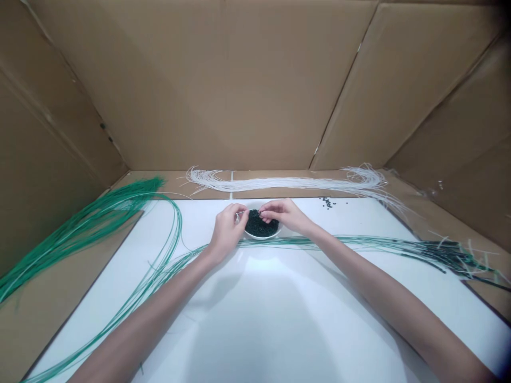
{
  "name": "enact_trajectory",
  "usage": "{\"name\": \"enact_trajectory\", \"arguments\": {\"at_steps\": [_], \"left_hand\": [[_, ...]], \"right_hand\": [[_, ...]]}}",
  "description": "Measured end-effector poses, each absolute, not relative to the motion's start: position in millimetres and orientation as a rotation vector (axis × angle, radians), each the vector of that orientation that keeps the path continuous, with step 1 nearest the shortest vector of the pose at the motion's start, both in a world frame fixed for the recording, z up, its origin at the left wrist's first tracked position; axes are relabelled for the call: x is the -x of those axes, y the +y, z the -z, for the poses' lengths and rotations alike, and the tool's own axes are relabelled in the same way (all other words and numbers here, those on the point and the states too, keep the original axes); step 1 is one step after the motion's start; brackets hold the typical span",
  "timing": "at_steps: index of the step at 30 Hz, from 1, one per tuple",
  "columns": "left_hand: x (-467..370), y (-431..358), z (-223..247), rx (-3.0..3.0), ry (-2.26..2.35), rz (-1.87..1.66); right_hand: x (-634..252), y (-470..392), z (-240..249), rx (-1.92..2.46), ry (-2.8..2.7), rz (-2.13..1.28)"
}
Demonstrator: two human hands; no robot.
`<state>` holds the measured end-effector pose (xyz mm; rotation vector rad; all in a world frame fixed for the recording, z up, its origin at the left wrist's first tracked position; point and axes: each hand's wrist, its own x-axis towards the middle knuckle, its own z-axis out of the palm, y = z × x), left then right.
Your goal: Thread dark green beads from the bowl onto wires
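Head view gives me one container, a white bowl (pixel 261 237), set near the middle of the far edge of the white worktop (pixel 259 319). Small dark beads (pixel 261 227) cover the inside of it, with the pale rim showing around the near side. I have my left hand (pixel 229 226) at the bowl's left side, thumb and finger pinched together on what looks like a thin pale strand (pixel 240 213). My right hand (pixel 288 214) reaches over the bowl from the right, fingers curled and tips close together above the beads; I can't tell whether anything is between them. Just right of the bowl, along the far edge, I see loose dark bits (pixel 328 203) lying outside it. Long green strands (pixel 359 240) cross the worktop on the bowl's near side, their dark-covered ends (pixel 443 251) spreading over the right edge. A thicker green bundle (pixel 83 234) lies over the far left corner area, partly on cardboard (pixel 91 276). Beyond the far edge, white strands (pixel 279 183) stretch sideways on the cardboard.
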<state>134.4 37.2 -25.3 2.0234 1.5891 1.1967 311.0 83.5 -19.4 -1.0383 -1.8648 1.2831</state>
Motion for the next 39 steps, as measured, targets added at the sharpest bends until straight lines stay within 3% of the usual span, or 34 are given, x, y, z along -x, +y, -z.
{"name": "enact_trajectory", "arguments": {"at_steps": [8, 31, 39], "left_hand": [[-137.8, 32.8, 20.7, -2.116, 1.485, -1.248], [-140.8, 27.8, 18.4, -2.166, 1.404, -1.220], [-137.7, 30.2, 20.3, -2.376, 1.408, -1.125]], "right_hand": [[-317.2, 83.5, 11.6, 0.952, -1.767, -1.438], [-318.5, 80.8, 11.7, 0.931, -1.780, -1.396], [-317.3, 78.1, 8.3, 0.985, -2.004, -1.121]]}}
